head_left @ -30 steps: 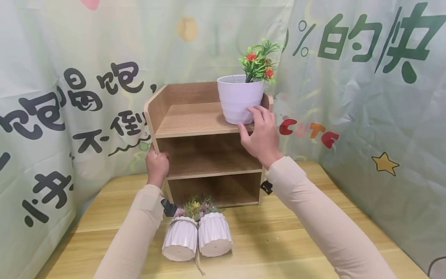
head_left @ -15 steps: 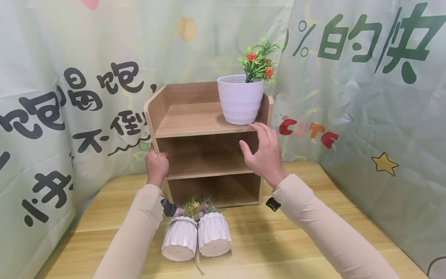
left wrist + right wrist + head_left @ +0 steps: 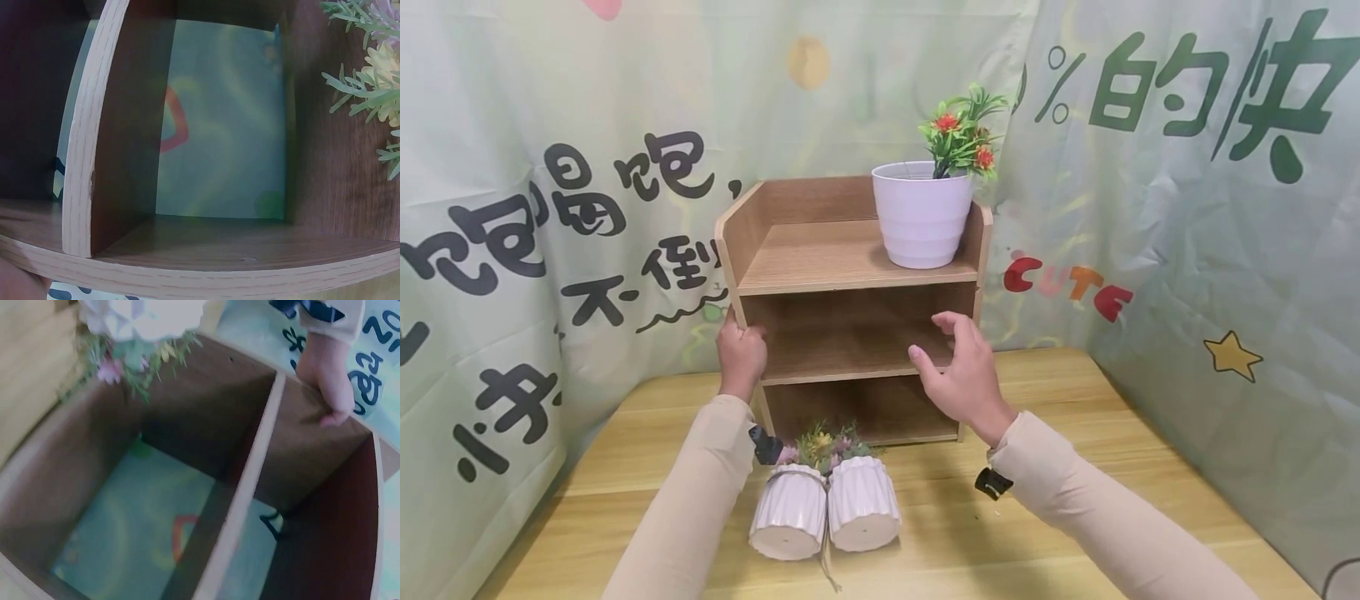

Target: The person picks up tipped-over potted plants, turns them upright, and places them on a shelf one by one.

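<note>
My left hand (image 3: 742,354) grips the left side panel of a three-tier wooden shelf (image 3: 853,287), thumb on the inner face; in the right wrist view the same left hand (image 3: 328,378) wraps over that panel's edge. Held in front of the middle compartment, my right hand (image 3: 964,373) has its thumb and fingers apart and nothing between them. Above it, a white flowerpot (image 3: 919,221) stands upright on the top board's right side, bearing an artificial plant (image 3: 958,137) with red flowers. Two white fluted pots (image 3: 788,512), bound with string, lie tipped before the shelf, their flowers (image 3: 827,446) toward it.
The shelf stands on a light wooden table (image 3: 1045,517). A printed cloth backdrop (image 3: 850,92) closes in the back and both sides. The lower compartments have no back panel; cloth shows through in the left wrist view.
My right hand has come off the flowerpot and moved down to the middle compartment's level. The flowerpot stays on the top board. My left hand keeps its grip on the shelf.
</note>
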`<state>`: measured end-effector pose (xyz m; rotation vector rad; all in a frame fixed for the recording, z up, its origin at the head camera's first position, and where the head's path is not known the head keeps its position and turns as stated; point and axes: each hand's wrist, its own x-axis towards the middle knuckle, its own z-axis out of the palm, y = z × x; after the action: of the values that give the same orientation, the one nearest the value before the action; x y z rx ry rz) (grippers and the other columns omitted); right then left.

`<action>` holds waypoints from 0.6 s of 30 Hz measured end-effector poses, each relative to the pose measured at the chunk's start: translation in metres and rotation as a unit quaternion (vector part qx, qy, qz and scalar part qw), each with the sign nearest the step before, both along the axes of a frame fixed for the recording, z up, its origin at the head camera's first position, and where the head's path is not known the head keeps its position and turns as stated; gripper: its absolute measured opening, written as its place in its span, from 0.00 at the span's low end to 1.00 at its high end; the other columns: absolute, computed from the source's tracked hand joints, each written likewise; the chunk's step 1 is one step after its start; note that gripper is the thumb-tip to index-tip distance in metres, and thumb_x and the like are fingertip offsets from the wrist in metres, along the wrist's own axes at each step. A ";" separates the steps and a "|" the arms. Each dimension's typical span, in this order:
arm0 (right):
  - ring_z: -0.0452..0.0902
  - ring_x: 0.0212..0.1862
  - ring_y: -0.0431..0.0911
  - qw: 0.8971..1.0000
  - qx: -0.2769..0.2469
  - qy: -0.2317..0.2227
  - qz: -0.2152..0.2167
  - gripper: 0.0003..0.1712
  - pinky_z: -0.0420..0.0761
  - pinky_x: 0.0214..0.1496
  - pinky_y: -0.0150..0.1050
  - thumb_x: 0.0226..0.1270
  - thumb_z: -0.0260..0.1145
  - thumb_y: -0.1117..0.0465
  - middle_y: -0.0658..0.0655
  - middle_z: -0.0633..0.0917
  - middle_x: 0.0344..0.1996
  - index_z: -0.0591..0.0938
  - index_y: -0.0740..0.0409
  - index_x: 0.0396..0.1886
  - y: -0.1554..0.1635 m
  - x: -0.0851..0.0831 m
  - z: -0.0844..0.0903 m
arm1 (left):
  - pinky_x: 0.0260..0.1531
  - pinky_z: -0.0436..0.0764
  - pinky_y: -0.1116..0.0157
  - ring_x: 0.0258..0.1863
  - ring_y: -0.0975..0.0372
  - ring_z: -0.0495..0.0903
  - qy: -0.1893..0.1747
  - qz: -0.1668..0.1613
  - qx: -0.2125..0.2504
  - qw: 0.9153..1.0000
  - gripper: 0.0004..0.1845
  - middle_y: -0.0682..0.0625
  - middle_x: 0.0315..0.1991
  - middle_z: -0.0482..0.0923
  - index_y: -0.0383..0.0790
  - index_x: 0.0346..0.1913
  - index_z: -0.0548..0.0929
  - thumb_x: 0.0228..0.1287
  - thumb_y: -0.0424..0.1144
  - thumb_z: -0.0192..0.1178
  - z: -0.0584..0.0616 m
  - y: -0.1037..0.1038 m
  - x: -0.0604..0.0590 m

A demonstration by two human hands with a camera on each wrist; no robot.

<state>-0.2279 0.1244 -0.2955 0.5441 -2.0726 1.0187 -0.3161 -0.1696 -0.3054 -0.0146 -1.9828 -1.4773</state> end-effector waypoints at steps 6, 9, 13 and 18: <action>0.72 0.55 0.57 0.990 -0.023 -0.140 0.022 0.29 0.76 0.54 0.52 0.60 0.69 0.58 0.64 0.77 0.52 0.70 0.66 0.56 -0.003 0.005 -0.013 | 0.62 0.65 0.49 0.58 0.45 0.71 0.000 -0.001 0.001 1.000 0.27 0.33 0.56 0.75 0.32 0.62 0.72 0.56 0.28 0.50 -0.001 0.000 -0.001; 0.73 0.55 0.58 0.976 -0.037 -0.210 0.030 0.30 0.74 0.56 0.52 0.62 0.68 0.57 0.65 0.76 0.53 0.69 0.66 0.58 -0.005 0.005 -0.020 | 0.62 0.65 0.49 0.58 0.45 0.71 0.000 0.000 0.000 1.000 0.27 0.33 0.56 0.75 0.32 0.62 0.72 0.56 0.28 0.50 -0.001 0.000 -0.002; 0.72 0.56 0.58 0.952 -0.057 -0.297 0.043 0.32 0.72 0.57 0.53 0.64 0.67 0.56 0.66 0.75 0.55 0.66 0.67 0.61 -0.008 0.006 -0.027 | 0.63 0.65 0.49 0.59 0.45 0.71 0.004 -0.001 -0.002 1.000 0.27 0.33 0.57 0.75 0.33 0.62 0.72 0.55 0.28 0.51 -0.002 0.000 -0.003; 0.72 0.56 0.57 0.917 -0.091 -0.383 0.058 0.34 0.74 0.56 0.51 0.65 0.66 0.55 0.65 0.74 0.56 0.65 0.66 0.64 -0.012 0.008 -0.038 | 0.63 0.65 0.49 0.60 0.45 0.71 0.008 -0.003 0.000 1.000 0.28 0.33 0.57 0.75 0.33 0.63 0.72 0.55 0.27 0.50 -0.002 -0.001 -0.003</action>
<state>-0.2199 0.1124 -0.3331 0.1706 -2.5836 1.6721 -0.3193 -0.1702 -0.3078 -0.0341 -1.9715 -1.4763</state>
